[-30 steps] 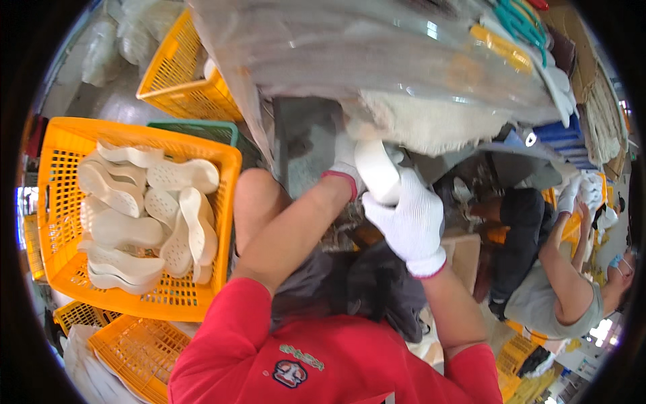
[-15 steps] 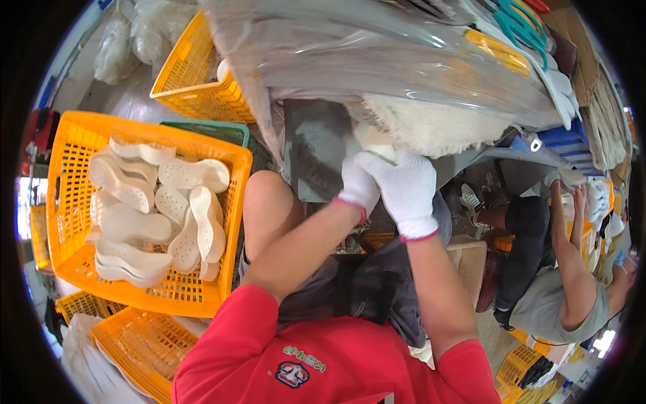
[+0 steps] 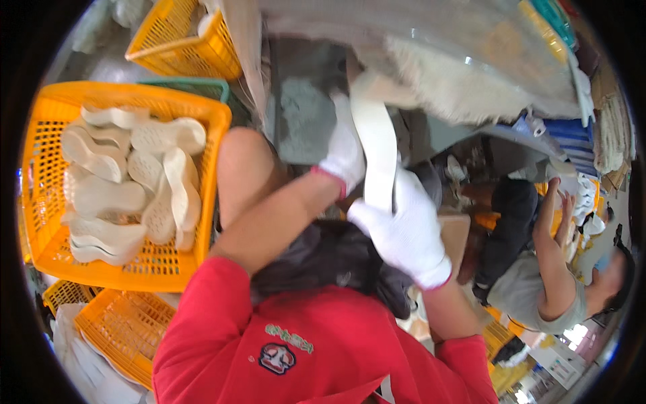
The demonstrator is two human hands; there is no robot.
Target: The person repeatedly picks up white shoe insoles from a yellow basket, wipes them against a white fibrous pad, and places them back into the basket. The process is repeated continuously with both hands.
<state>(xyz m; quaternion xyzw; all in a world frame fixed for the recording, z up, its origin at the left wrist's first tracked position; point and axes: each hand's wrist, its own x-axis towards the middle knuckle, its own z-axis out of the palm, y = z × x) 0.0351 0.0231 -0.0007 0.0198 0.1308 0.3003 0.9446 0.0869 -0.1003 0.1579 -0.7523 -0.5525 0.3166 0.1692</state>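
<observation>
Upright in front of me is a white insole [image 3: 378, 151], long and gently curved, its far end close to the pale, fuzzy-edged material [image 3: 431, 84] under the grey sheeting. My right hand [image 3: 407, 229], in a white knit glove, is closed around the near end. Along the insole's left side lies my left hand [image 3: 346, 145], gloved alike and gripping its edge; some of those fingers are hidden or blurred. To my left, an orange basket [image 3: 219, 175] holds several cream insoles [image 3: 111, 195], some dotted with small holes.
Beyond my hands, a plastic-covered hood [image 3: 471, 34] overhangs a grey panel [image 3: 309, 114]. Another orange crate [image 3: 178, 50] stands at the far left, a stacked one [image 3: 124, 330] at the near left. On the right sits a co-worker in a grey shirt [image 3: 538, 289].
My hands have drawn nearer and spread apart, the right one moving down. The insole, mostly covered before, now shows almost whole. The whole view has shifted a little.
</observation>
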